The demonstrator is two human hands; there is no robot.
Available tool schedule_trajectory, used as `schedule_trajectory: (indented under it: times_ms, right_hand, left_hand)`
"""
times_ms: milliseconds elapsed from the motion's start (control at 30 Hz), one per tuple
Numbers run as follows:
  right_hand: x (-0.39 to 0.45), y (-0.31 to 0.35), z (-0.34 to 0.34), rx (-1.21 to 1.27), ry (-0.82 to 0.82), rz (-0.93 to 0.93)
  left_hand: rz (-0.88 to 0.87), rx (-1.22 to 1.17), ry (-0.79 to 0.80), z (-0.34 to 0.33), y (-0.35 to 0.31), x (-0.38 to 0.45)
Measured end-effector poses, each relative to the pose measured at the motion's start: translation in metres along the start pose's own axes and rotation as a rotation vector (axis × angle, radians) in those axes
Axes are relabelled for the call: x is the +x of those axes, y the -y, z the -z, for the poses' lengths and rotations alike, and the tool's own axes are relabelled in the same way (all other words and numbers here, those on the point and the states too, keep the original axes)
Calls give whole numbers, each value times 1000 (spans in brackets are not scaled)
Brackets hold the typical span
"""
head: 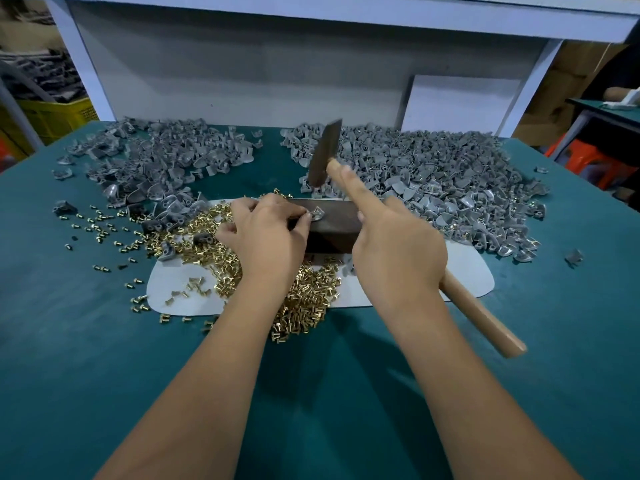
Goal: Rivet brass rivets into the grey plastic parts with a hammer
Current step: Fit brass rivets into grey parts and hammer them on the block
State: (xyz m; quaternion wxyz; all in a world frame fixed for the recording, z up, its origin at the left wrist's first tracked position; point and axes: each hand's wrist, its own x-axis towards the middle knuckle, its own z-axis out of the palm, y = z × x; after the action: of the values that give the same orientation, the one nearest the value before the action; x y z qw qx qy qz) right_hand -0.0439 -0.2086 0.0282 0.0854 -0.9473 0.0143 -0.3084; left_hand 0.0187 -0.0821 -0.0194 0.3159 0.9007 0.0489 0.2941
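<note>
A teal table (104,358) fills the view, with a white shelf frame (346,15) rising at its far edge. Two heaps of grey parts lie on it: the right heap (450,181) is the larger, the left heap (156,157) lies well apart from it across a bare gap. Nearer, a white sheet (471,271) lies flat, and brass rivets (304,303) are spread thickly over its left half and onto the table beside it. A dark block (339,220) sits on the sheet between the two hands. On the block's top lies one grey part (317,213), pinched at its left edge by the fingertips of the left hand (266,233), which reaches in palm down over the rivets. The right hand (398,251) is wrapped round the wooden handle of the hammer (481,317), its forefinger stretched straight along the handle toward the head. The dark hammer head (325,154) is raised, blurred, above and just behind the part.
</note>
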Motion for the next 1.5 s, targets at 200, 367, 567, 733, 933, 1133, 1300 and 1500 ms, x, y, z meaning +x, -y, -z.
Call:
schedule_trajectory:
  times_ms: [200,367,567,733,933,1133,1300,1500]
  right_hand:
    - [-4,0,-2,10,44,-10]
    - [-8,-1,-3,-7,115,18]
    - [-8,2,-3,-6,59,8]
    - [-5,-4,-6,125,113,-76]
    - [0,-20,-9,341,212,-192]
    - [2,-29,-17,599,421,-332]
    - [2,-27,-18,667,431,-371]
    - [2,-29,-18,667,422,-389]
  left_hand:
    - [-8,48,16,0,0,0]
    - [6,46,5,1,-2,0]
    - [-4,16,10,1,-1,-1]
    - [67,-117,119,2,1,2]
    - [108,-115,199,0,0,3]
    - [73,-101,157,-1,2,3]
    - [24,-88,142,-2,2,2]
    - [15,-85,133,-2,3,4]
